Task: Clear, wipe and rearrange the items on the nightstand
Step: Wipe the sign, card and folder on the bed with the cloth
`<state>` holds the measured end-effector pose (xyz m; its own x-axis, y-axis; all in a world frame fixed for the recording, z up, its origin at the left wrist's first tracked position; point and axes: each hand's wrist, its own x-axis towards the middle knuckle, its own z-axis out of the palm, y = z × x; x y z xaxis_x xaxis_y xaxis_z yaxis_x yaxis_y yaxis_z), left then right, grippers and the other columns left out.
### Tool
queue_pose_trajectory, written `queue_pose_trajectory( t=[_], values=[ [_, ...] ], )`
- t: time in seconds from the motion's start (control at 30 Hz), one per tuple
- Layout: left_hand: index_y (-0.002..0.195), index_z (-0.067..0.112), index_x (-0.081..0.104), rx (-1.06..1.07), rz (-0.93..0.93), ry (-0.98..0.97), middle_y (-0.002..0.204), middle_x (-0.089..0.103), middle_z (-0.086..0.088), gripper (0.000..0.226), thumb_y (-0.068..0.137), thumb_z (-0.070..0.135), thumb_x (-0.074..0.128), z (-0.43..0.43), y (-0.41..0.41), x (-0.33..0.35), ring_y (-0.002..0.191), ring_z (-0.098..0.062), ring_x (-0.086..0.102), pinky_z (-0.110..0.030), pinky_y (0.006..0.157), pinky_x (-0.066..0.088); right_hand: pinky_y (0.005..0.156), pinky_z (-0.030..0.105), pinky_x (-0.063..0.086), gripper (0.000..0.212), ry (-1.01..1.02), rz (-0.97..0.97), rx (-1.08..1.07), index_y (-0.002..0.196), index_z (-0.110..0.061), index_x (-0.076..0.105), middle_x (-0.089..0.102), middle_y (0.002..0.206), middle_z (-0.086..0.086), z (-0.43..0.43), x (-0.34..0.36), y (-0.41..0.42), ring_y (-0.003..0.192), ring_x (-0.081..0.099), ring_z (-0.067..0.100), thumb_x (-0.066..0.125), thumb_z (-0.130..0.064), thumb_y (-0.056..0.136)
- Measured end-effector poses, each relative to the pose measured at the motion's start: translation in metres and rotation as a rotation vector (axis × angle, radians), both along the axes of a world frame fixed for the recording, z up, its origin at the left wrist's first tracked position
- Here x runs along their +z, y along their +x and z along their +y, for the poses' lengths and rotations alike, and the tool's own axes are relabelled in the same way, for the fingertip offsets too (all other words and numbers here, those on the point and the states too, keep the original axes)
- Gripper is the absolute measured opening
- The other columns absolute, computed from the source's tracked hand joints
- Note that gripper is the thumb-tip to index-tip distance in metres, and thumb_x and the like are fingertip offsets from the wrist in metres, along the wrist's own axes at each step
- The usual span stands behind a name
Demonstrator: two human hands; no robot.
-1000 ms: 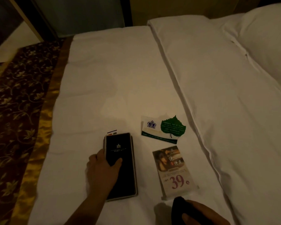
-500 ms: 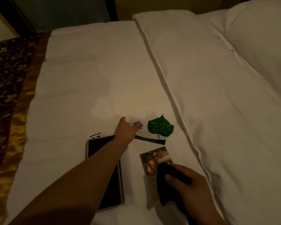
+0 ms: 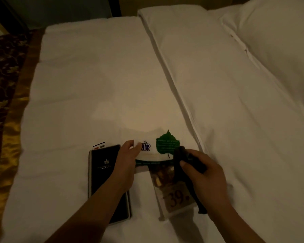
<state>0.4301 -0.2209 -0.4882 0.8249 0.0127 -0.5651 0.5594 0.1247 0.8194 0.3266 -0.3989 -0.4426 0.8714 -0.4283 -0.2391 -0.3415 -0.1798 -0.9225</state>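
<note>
White card stock is the item in hand: the white card (image 3: 148,151) with a purple crest lies on the bed sheet (image 3: 95,85), directly ahead of me and between my two hands. Its long axis runs left to right across my view. My left hand (image 3: 125,160) pinches its left short end between thumb and fingers, and that end appears slightly raised. My right hand (image 3: 204,171) sits just beside the opposite end, curled around a dark cloth (image 3: 181,155) that hangs down from the fist. The left hand has the contact, so I judge that any lift or slide of this card belongs to it, with the right hand free to apply the cloth.

A green leaf-shaped card (image 3: 167,143) rests on the right half of the white card. I expect it to slip off if the card tilts. A printed card marked "39" (image 3: 175,199) lies nearer to me, partly under the hanging cloth, with its long axis running away from me. A black folder (image 3: 102,169) lies to the left, parallel to it, partly under my left forearm. A small card (image 3: 99,146) shows at the folder's far edge.

The surface is soft bedding, not a table. A folded duvet (image 3: 235,111) and a pillow (image 3: 279,32) lie to the right, and a brown-and-gold runner (image 3: 5,85) to the left. The lighting is dim. The nightstand is not in view.
</note>
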Motion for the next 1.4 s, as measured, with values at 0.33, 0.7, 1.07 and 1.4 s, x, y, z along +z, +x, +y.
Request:
queue_pose_trajectory(
  t=[0.33, 0.7, 1.07, 1.4],
  values=[
    [0.105, 0.01, 0.076, 0.096, 0.157, -0.472, 0.109, 0.073, -0.019, 0.036, 0.092, 0.035, 0.053, -0.003, -0.062, 0.026, 0.1, -0.033, 0.072, -0.041, 0.07, 0.06, 0.073, 0.006, 0.04, 0.034, -0.391, -0.028, 0.259, 0.119, -0.039, 0.067, 0.065, 0.104, -0.011, 0.04, 0.006, 0.01, 0.09, 0.057, -0.001, 0.068, -0.031, 0.086],
    [0.121, 0.009, 0.07, 0.077, 0.218, -0.572, 0.117, 0.071, -0.02, 0.049, 0.089, 0.042, 0.052, -0.007, -0.076, 0.035, 0.104, -0.035, 0.07, -0.044, 0.075, 0.06, 0.07, 0.016, 0.048, 0.032, -0.463, -0.101, 0.226, 0.116, -0.04, 0.066, 0.063, 0.093, -0.015, 0.046, 0.028, 0.007, 0.081, 0.058, 0.0, 0.064, -0.039, 0.084],
    [0.125, 0.014, 0.065, 0.216, 0.26, -0.541, 0.115, 0.073, -0.018, 0.054, 0.08, 0.044, 0.06, 0.011, -0.089, 0.033, 0.101, -0.039, 0.069, -0.053, 0.07, 0.06, 0.072, 0.013, 0.053, 0.027, -0.17, 0.015, -0.162, 0.093, -0.053, 0.07, 0.073, 0.086, -0.026, -0.019, 0.02, -0.035, 0.08, 0.068, -0.006, 0.074, -0.029, 0.08],
    [0.124, 0.009, 0.064, 0.291, 0.262, -0.589, 0.115, 0.072, -0.019, 0.054, 0.085, 0.044, 0.058, -0.02, -0.103, 0.041, 0.108, -0.037, 0.067, -0.052, 0.09, 0.054, 0.073, 0.022, 0.049, 0.033, -0.447, 0.002, 0.188, 0.112, -0.04, 0.07, 0.064, 0.093, -0.014, 0.031, 0.021, -0.062, 0.085, 0.061, 0.005, 0.072, -0.029, 0.081]
  ],
)
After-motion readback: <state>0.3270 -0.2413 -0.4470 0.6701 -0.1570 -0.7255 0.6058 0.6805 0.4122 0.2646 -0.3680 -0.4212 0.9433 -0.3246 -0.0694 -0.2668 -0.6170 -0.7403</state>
